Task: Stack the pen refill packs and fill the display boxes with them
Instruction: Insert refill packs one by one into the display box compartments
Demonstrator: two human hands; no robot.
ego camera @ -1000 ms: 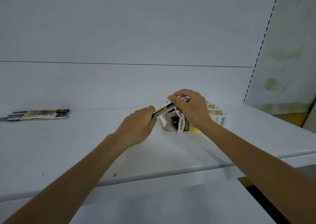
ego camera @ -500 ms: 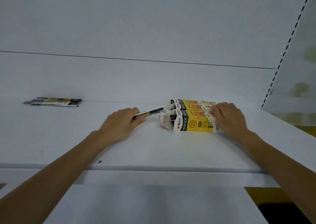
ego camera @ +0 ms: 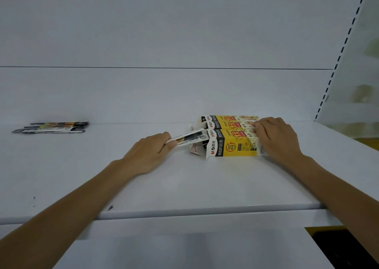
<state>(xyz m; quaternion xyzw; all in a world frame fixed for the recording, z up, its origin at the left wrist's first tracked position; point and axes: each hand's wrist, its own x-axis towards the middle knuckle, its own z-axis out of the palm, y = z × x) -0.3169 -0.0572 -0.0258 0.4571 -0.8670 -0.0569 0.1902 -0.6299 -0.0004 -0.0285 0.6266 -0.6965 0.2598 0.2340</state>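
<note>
Two yellow and black display boxes lie side by side on the white shelf, the near box (ego camera: pixel 233 145) in front of the far box (ego camera: pixel 227 121), both with their open ends facing left. My left hand (ego camera: pixel 151 151) grips a stack of pen refill packs (ego camera: pixel 189 138) whose far end sits in the mouth of the near box. My right hand (ego camera: pixel 276 137) rests on the right ends of both boxes, fingers curled over their tops. Another pile of refill packs (ego camera: pixel 51 126) lies at the far left of the shelf.
The white shelf (ego camera: pixel 184 186) has a front edge close to me and a white back wall behind it. A slotted upright (ego camera: pixel 340 53) and a side panel stand at the right. A yellow and dark patch shows below at the bottom right.
My right hand let go of the packs and moved to the right ends of the boxes. My left hand has pushed the packs further into the near box. The camera has moved closer.
</note>
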